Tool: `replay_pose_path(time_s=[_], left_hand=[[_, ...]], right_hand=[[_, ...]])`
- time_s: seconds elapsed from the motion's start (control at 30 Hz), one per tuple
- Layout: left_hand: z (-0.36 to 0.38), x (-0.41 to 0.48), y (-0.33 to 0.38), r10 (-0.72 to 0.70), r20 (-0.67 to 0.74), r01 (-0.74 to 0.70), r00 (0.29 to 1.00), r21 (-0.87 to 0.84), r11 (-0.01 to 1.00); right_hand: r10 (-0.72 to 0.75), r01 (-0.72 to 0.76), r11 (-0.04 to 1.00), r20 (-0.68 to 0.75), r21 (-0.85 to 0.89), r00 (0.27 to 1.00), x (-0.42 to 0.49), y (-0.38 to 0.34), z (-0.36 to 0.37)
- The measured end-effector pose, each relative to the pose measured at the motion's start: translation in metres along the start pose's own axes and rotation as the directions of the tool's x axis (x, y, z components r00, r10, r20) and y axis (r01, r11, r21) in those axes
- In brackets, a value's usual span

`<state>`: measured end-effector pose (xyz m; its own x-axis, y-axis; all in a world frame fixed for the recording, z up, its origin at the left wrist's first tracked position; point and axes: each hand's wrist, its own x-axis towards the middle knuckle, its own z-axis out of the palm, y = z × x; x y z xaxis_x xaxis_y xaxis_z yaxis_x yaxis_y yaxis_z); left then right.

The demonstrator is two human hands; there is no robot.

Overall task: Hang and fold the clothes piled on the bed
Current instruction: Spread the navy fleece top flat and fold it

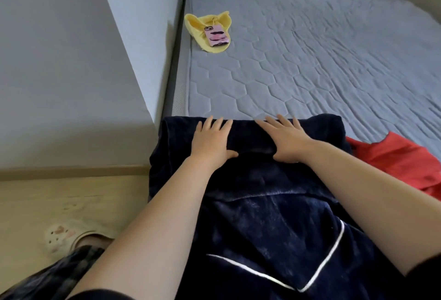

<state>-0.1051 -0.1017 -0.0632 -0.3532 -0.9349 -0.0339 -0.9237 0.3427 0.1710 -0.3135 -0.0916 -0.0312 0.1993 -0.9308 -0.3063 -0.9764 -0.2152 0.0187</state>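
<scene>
A dark navy plush garment (267, 204) with white piping lies across the near corner of the bed (310, 61), its far edge folded over into a thick band. My left hand (211, 138) presses flat on that band with fingers straight and spread. My right hand (287, 138) lies flat beside it, fingers also spread, thumb along the fold's near edge. A red garment (396, 159) lies crumpled on the bed to the right, partly under the navy one.
A yellow cloth (207, 30) with a pink phone (216, 36) on it sits at the bed's far left. A grey wall (71, 73) and wooden floor (59, 204) are on the left. A slippered foot (62, 240) stands on the floor.
</scene>
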Motion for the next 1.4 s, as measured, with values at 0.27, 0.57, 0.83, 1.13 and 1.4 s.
replay_pose_path(time_s=[0.27, 0.57, 0.83, 1.13, 1.4], left_hand=[[-0.005, 0.034, -0.045, -0.031, 0.231, 0.026, 0.972, 0.021, 0.999], [-0.057, 0.028, -0.042, -0.09, 0.327, 0.04, 0.941, 0.157, 0.987], [-0.135, 0.006, -0.01, -0.099, -0.399, 0.215, 0.911, 0.257, 0.942], [-0.073, -0.126, 0.013, 0.038, -0.317, 0.038, 0.948, 0.231, 0.972], [-0.066, -0.175, 0.019, -0.024, 0.483, -0.051, 0.875, 0.14, 0.989]], right_hand=[[0.085, -0.126, 0.986, 0.322, 0.11, 0.943, 0.041, 0.023, -0.011], [0.218, -0.223, 0.975, 0.227, -0.002, 0.949, 0.024, 0.011, -0.042], [0.05, -0.216, 0.966, -0.71, -0.145, 0.702, -0.025, 0.008, -0.097], [-0.167, -0.029, 0.967, -0.713, -0.253, 0.681, -0.132, -0.008, -0.033], [-0.293, 0.172, 0.948, -0.519, -0.268, 0.803, -0.221, -0.039, 0.064]])
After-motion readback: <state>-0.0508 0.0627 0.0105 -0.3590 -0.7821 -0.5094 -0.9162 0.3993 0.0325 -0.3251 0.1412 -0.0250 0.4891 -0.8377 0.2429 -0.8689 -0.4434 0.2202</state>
